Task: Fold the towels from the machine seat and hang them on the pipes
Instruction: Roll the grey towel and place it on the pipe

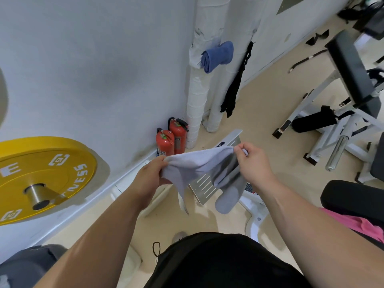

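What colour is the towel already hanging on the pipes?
Blue towel, seen in the head view, the only one.

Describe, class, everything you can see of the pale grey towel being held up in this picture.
The pale grey towel is soft terry-like cloth, light lilac-grey, darker where shaded. It hangs in the air, stretched along its top edge between the left hand and the right hand, each pinching a corner with its fingers. The rest droops in loose folds: a thin point at left, a rounded lobe at right. It is not yet folded and touches nothing else.

We see the round yellow rubber weight plate (41,179) cut off at the left edge, beside it a grey cushion (25,265) cropped below.
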A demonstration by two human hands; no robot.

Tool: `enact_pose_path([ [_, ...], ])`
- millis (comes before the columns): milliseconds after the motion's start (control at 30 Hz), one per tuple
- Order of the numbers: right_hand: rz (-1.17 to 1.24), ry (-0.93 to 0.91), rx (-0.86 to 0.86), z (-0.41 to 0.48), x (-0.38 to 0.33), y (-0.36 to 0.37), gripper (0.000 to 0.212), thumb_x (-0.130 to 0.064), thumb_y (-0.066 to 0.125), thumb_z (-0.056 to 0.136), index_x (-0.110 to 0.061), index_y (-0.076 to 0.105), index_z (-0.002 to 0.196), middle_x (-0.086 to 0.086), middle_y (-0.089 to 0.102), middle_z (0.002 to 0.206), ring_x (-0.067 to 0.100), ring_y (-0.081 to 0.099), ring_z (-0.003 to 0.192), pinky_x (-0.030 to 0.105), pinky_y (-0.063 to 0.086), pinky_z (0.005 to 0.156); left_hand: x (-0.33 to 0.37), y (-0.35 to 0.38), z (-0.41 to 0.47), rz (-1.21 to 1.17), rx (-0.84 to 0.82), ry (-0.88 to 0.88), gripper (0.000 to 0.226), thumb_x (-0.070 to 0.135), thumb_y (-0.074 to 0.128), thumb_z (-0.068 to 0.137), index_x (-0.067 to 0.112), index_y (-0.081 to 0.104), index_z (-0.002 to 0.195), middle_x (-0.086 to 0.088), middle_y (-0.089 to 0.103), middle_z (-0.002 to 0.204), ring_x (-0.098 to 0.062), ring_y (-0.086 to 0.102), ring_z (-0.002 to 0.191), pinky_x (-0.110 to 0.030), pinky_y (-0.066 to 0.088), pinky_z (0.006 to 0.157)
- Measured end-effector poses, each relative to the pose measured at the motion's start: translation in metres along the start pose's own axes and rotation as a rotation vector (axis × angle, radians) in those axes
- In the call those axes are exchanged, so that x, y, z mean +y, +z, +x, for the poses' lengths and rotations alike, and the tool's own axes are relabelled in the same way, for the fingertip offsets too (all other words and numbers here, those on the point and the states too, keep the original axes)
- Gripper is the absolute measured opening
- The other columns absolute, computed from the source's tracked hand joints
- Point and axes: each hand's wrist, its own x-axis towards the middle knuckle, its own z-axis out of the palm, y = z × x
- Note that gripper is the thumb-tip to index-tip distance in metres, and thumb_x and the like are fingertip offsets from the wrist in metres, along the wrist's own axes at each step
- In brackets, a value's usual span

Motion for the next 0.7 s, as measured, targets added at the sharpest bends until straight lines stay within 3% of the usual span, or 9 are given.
enact_pose_path([
  [100, 0.001, 0.062, -0.064, -0.006, -0.005, 0.007, 0.014, -0.024, 0.051, 0.099, -0.022, 0.062, 0.091, -0.007, 0.057, 0.074, 0.014, 0.050, 0.069, 0.029, 0.038, 0.062, 0.006, 0.021, -0.003, 0.064, 0.024, 0.069, 0.045, 0.037, 0.048, 0.088, -0.003, 0.059, 0.106, -0.022, 0.064, 0.101, -0.023, 0.060, 0.091, -0.048, 0.054, 0.086],
  [233, 0.214, 0.169, -0.151, -0.021, -0.027, 0.026, 0.015, -0.015, 0.049, 0.097, -0.024, 0.059, 0.088, -0.001, 0.056, 0.079, 0.016, 0.046, 0.070, 0.028, 0.037, 0.061, 0.005, 0.050, -0.005, 0.183, 0.043, 0.084, 0.021, 0.032, 0.055, 0.099, 0.014, 0.065, 0.096, -0.015, 0.069, 0.100, -0.028, 0.067, 0.094, -0.047, 0.056, 0.089],
  [367, 0.424, 0.220, -0.232, -0.033, -0.047, 0.034, 0.015, -0.008, 0.056, 0.097, -0.016, 0.061, 0.086, 0.002, 0.056, 0.070, 0.013, 0.048, 0.055, 0.017, 0.039, 0.042, 0.003, 0.072, -0.009, 0.150, 0.125, 0.109, 0.006, 0.021, 0.068, 0.093, 0.017, 0.071, 0.090, -0.013, 0.073, 0.092, -0.032, 0.070, 0.089, -0.046, 0.058, 0.087],
  [467, 0.571, 0.292, -0.316, -0.028, -0.052, 0.032, 0.015, -0.005, 0.058, 0.095, -0.012, 0.071, 0.094, 0.010, 0.067, 0.084, 0.014, 0.060, 0.066, 0.017, 0.048, 0.048, 0.007, 0.084, -0.012, 0.087, 0.199, 0.145, 0.007, 0.008, 0.070, 0.091, 0.012, 0.075, 0.092, -0.014, 0.074, 0.092, -0.020, 0.068, 0.082, -0.033, 0.056, 0.080],
  [533, 0.674, 0.333, -0.370, -0.019, -0.050, 0.026, 0.030, 0.004, 0.050, 0.091, -0.010, 0.075, 0.098, 0.015, 0.071, 0.094, 0.019, 0.066, 0.079, 0.024, 0.053, 0.057, 0.011, 0.087, -0.010, 0.053, 0.265, 0.162, 0.013, 0.008, 0.070, 0.092, 0.018, 0.078, 0.095, -0.001, 0.077, 0.090, -0.010, 0.070, 0.085, -0.027, 0.056, 0.082],
  [633, 0.790, 0.281, -0.551, -0.003, -0.041, 0.011, 0.052, 0.018, 0.034, 0.086, -0.005, 0.070, 0.115, 0.014, 0.077, 0.103, 0.016, 0.072, 0.085, 0.023, 0.057, 0.068, 0.022, 0.092, -0.003, 0.025, 0.324, 0.191, 0.013, 0.014, 0.070, 0.093, 0.021, 0.080, 0.098, 0.004, 0.078, 0.097, -0.011, 0.073, 0.096, -0.031, 0.058, 0.089],
  [700, 0.727, 0.152, -0.642, 0.008, -0.037, 0.001, 0.053, 0.022, 0.042, 0.088, -0.009, 0.065, 0.124, 0.008, 0.078, 0.108, 0.009, 0.073, 0.089, 0.019, 0.055, 0.070, 0.032, 0.101, 0.002, -0.016, 0.330, 0.235, 0.014, 0.009, 0.067, 0.095, 0.012, 0.080, 0.094, -0.008, 0.076, 0.095, -0.014, 0.073, 0.090, -0.035, 0.060, 0.087],
])
